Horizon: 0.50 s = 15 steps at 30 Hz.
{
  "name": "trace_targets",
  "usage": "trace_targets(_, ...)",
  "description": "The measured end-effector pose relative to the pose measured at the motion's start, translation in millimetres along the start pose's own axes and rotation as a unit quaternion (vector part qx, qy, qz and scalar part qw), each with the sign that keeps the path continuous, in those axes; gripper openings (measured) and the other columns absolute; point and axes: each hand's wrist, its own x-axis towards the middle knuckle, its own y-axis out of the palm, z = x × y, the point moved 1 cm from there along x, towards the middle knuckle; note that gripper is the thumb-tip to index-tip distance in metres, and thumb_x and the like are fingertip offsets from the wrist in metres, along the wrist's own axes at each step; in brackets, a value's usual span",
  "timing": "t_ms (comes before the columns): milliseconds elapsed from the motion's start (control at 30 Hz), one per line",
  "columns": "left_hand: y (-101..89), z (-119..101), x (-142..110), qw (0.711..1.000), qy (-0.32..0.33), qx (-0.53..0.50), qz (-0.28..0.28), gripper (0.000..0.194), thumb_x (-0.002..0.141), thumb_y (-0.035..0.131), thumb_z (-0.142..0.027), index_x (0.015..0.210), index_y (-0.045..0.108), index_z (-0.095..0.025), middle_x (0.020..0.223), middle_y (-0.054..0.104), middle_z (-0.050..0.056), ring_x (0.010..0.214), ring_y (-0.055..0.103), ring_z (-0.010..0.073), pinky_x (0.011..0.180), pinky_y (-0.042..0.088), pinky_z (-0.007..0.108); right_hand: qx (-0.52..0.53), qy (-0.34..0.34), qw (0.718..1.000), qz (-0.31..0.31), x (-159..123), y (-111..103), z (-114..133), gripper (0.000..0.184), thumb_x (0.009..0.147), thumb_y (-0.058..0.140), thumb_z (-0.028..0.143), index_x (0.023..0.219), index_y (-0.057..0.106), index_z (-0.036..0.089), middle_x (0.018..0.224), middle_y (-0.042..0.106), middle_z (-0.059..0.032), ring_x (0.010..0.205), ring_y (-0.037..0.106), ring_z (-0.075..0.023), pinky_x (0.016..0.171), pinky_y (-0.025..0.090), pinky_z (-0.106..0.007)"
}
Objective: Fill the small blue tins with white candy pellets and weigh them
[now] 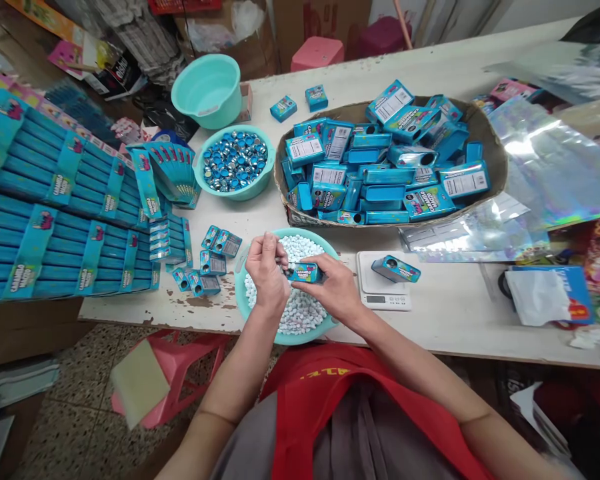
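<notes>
A small blue candy box (305, 273) is gripped in my right hand (338, 288), its end pointing left. My left hand (269, 272) is closed right beside that end, fingers curled; what lies inside them is hidden. Both hands are above a turquoise basin (244, 313) filled with small white candies (300, 312). Just right of them, another blue candy box (396, 269) lies on a white kitchen scale (377, 291). Several blue boxes (213, 262) with dark round holes sit left of the basin.
A cut-down carton (500, 157) heaped with blue boxes stands behind the scale. Further left are a bowl of blue and silver caps (236, 160) and an empty turquoise basin (207, 90). Stacked display packs (55, 247) line the left; shiny plastic sheets (545, 160) cover the right.
</notes>
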Motion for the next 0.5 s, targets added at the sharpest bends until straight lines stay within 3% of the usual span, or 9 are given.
trace_targets(200,3.6,-16,-3,0.998,-0.033,-0.026,0.036,0.03,0.073,0.072,-0.041,0.068,0.054,-0.017,0.05,0.045,-0.006,0.039,0.036,0.0028,0.035,0.025,0.015,0.094,0.037,0.995,-0.012,-8,-2,-3,0.035,0.066,0.081,0.032,0.097,0.065,0.023,0.093,0.068,-0.0021,0.09,0.063,-0.0197,0.08,0.049,-0.033)
trace_targets(300,-7.9,-19,12,0.992,-0.101,-0.07,0.035,0.026,0.074,0.071,-0.036,0.068,0.054,-0.017,0.05,0.044,-0.006,0.039,0.037,0.0025,0.034,0.025,0.014,0.117,0.043,0.992,-0.024,-13,-4,-2,0.036,0.065,0.082,0.029,0.096,0.066,0.022,0.093,0.068,-0.0015,0.09,0.063,-0.0187,0.082,0.049,-0.031)
trace_targets(433,-33.1,-1,33,0.974,-0.222,-0.043,-0.031,0.026,0.077,0.068,-0.033,0.064,0.052,-0.016,0.054,0.048,-0.004,0.047,0.047,0.0039,0.043,0.038,0.013,0.118,0.054,0.991,-0.032,-17,-7,-2,0.039,0.062,0.083,0.03,0.096,0.066,0.022,0.095,0.068,-0.0025,0.094,0.063,-0.0192,0.084,0.049,-0.031)
trace_targets(500,-41.0,12,31,0.971,-0.235,0.031,-0.008,0.027,0.075,0.07,-0.037,0.067,0.057,-0.015,0.058,0.051,-0.003,0.05,0.048,0.0045,0.044,0.039,0.014,0.102,0.061,0.992,-0.038,-18,-9,-3,0.04,0.061,0.084,0.032,0.096,0.066,0.021,0.095,0.068,-0.0027,0.094,0.063,-0.0195,0.084,0.048,-0.031)
